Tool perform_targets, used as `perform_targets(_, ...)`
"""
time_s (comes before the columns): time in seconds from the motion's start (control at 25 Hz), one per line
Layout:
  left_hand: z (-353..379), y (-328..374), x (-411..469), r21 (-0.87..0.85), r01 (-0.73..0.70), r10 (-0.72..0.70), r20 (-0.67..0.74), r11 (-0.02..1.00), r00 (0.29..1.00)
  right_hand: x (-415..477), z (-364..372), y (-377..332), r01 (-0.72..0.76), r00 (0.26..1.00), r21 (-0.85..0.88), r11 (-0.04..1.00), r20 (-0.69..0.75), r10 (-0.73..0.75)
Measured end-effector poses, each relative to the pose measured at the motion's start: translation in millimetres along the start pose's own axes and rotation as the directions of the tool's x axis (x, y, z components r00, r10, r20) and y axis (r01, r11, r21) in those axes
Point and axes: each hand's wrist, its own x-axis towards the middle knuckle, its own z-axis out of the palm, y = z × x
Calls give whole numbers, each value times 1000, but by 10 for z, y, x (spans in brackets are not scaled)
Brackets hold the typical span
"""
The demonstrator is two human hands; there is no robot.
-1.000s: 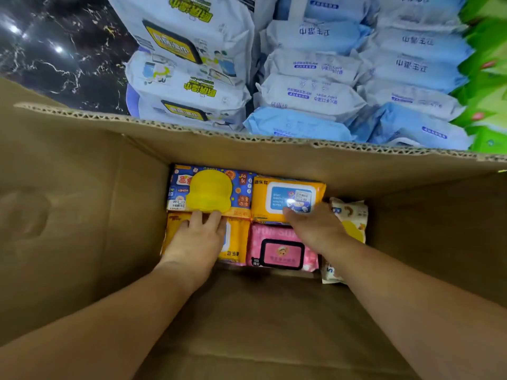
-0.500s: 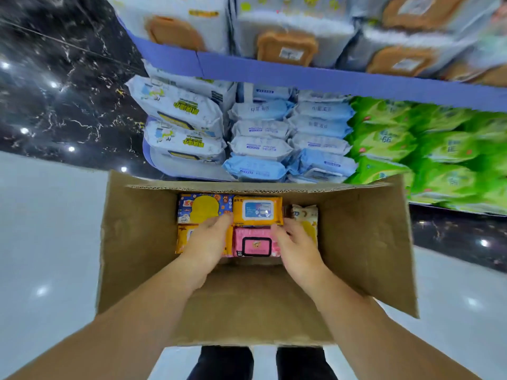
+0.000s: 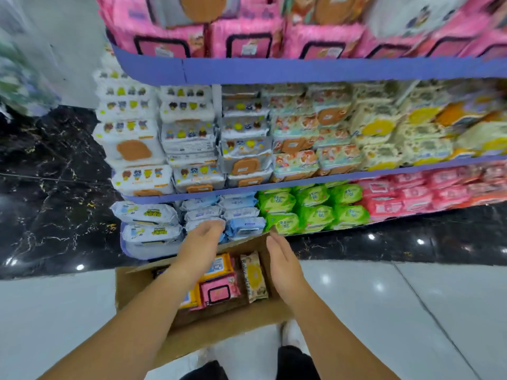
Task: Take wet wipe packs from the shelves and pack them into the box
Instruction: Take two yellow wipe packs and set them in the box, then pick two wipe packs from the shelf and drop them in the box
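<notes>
Both hands hover empty above the box (image 3: 219, 327). The left hand (image 3: 201, 244) is loose-fingered and the right hand (image 3: 282, 263) is flat and edge-on; neither holds a pack. Below the wrists, packed wipes fill the box's far end: a pink pack (image 3: 219, 291), an orange pack (image 3: 219, 266) beside the left forearm, and a cream pack (image 3: 253, 275), apparently on edge, just left of the right hand. Under the blue shelf edge (image 3: 288, 183), pale blue packs (image 3: 245, 228) sit just beyond the left fingertips and green packs (image 3: 285, 223) beyond the right. A fresh pick seems due. It would go best by gripping a front pack at both short ends, lifting it clear of its neighbours, then laying it flat on the bare box floor nearer the body than the wrists.
</notes>
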Motion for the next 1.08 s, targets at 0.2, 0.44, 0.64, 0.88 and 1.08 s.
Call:
perform_targets(0.2,456,1421,-564,74,-249,244,75,966,967,-381,-1186,-741,160,983,51,986,-100,-154)
perform_targets(0.44,1565,2687,-1003,92,-469,461,98,878,882,-374,-3028,-1297,347,927,85,934,-179,-329)
perform_targets(0.64,2571,3479,-1246,60,-542,537,77,838,840,-302,-4363,-1517,434,883,20,901,-208,-421)
perform_targets(0.88,2954,4483,-1207,76,-627,627,27,775,778,-15,-5292,-2295,522,831,-77,849,-179,-527)
perform_targets(1.08,2661,5012,-745,85,-623,628,-140,778,766,578,-5211,-3179,631,769,-106,769,-46,-637)
